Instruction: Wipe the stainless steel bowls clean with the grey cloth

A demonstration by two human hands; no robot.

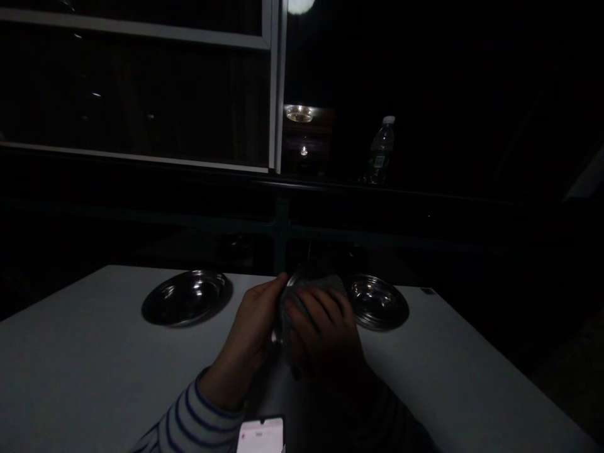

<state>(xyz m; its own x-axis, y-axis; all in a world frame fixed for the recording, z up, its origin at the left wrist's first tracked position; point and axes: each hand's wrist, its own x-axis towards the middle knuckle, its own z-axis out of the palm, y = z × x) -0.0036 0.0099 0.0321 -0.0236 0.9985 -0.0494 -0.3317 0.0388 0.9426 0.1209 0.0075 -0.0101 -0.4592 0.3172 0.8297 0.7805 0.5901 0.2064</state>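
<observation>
My left hand (249, 330) grips the rim of a shiny metal dish (276, 336), tilted up on edge and mostly hidden between my hands. A grey cloth (336, 284) is under the fingers of my right hand (328, 336), which presses it against the dish. To the left, a wide metal dish (182, 301) lies on the white table (94, 365). Right of my hands is a small stack of metal dishes (380, 305), partly behind the cloth.
A phone (260, 435) with a lit screen is at the near edge of view, below my hands. Beyond the table, a plastic bottle (381, 151) with a white cap stands near the dark window, whose pale frame (276, 88) shows. The room is very dark.
</observation>
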